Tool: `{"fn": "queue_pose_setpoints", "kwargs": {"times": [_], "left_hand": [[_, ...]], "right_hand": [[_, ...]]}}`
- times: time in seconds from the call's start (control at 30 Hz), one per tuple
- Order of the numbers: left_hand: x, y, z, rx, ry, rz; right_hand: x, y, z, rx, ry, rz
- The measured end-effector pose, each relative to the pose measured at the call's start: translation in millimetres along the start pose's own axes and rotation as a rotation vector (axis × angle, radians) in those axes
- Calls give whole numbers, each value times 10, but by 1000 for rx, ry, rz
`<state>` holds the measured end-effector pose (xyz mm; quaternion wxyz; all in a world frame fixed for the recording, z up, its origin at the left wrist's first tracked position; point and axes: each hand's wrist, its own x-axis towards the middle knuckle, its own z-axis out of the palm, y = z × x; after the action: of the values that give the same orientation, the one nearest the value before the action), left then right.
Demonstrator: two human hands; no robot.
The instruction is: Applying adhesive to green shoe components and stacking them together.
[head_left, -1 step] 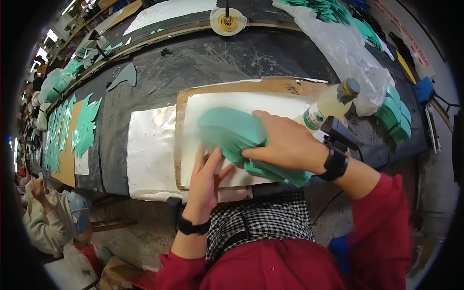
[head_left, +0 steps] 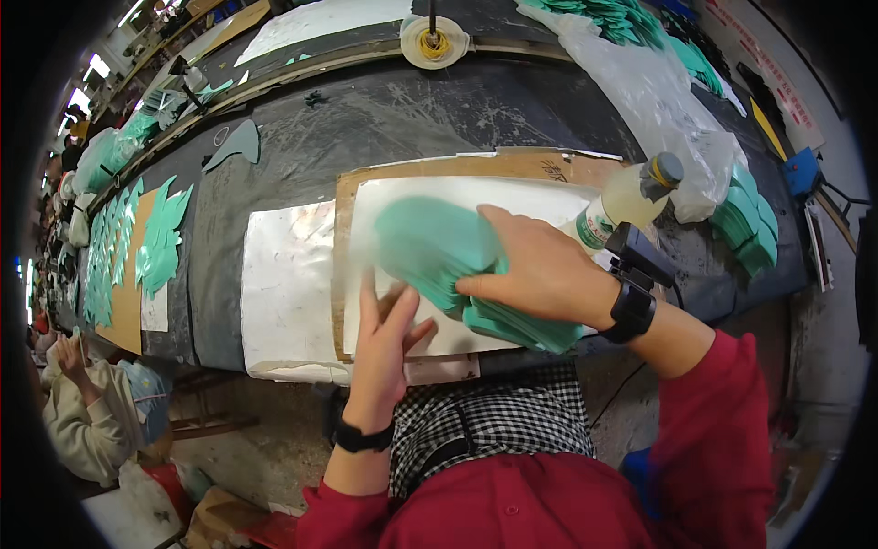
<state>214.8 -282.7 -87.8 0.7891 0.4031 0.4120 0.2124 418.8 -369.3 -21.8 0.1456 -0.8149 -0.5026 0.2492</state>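
Note:
A thick stack of green, curved flat pieces (head_left: 437,245) is gripped by my right hand (head_left: 544,279) above a white sheet (head_left: 380,197). My right thumb lies on the near side of the stack, and the pieces fan out under the palm. Motion blurs the stack's rounded left end. My left hand (head_left: 384,339) is just below that end, thumb and fingers apart, holding nothing. Its fingertips are smeared and come close to the stack; whether they touch it I cannot tell. The white sheet rests on a brown board (head_left: 457,167).
A bottle of pale liquid (head_left: 631,197) stands right of my right hand. A clear plastic bag (head_left: 640,101) and green pieces (head_left: 745,220) are beyond it. More green pieces (head_left: 163,233) lie at the left. Another person (head_left: 101,412) sits at lower left. A tape roll (head_left: 434,43) hangs at the back.
Only slight shifts show: my left hand's fingers have moved a little left and up, and the stack's left end has moved slightly. My right hand keeps its grip.

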Motion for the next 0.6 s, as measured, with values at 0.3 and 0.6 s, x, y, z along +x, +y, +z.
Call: {"fn": "queue_pose_setpoints", "kwargs": {"times": [0.3,0.6], "left_hand": [[356,460,-229,643,36,841],[796,837,210,1319,-428,1157]], "right_hand": [[-23,121,92,418,-112,-223],[-190,156,73,360,184,-267]]}}
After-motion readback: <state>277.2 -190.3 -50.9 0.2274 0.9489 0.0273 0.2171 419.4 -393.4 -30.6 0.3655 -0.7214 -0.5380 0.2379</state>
